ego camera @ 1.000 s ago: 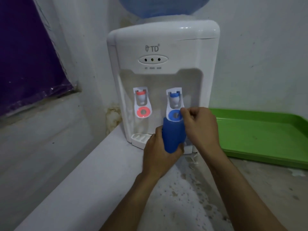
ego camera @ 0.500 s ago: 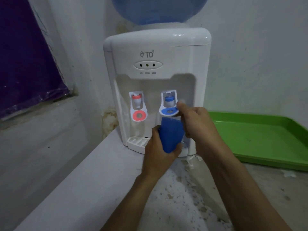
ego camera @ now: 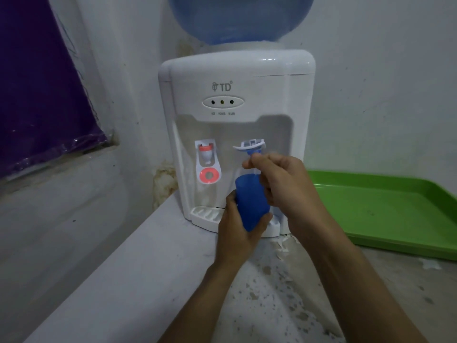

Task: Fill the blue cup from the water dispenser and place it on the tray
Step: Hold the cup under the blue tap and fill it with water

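The blue cup [ego camera: 251, 201] sits just below centre of the head view, held upright under the right-hand tap of the water dispenser [ego camera: 237, 134] and above the right part of the white drip tray [ego camera: 205, 215]. The left hand [ego camera: 237, 231] wraps the cup's lower half from about 7 o'clock, with the thumb on the cup's left wall and the other fingers curled round its base at the right. The right hand [ego camera: 284, 184] lies at 3 o'clock of the cup, touching its rim side; its fingers are bent in a loose fist, and the thumb and forefinger [ego camera: 254, 162] pinch the blue tap lever [ego camera: 249, 147], whose white paddle is tipped up to near horizontal. Whether water is running cannot be told, as the hand hides the spout. The red tap [ego camera: 207, 164] at 9 o'clock of the cup hangs straight down, untouched. Above the taps the dispenser bears three indicator lamps [ego camera: 222, 102] and the letters TD. An inverted blue bottle [ego camera: 242, 18] stands on the dispenser at 12 o'clock. The green tray [ego camera: 395, 209] lies on the counter [ego camera: 138, 280] at 3 o'clock, beside the dispenser and apart from the cup. A purple sheet [ego camera: 42, 90] covers the wall recess at 10 o'clock. The counter surface near the forearms is flecked and stained.
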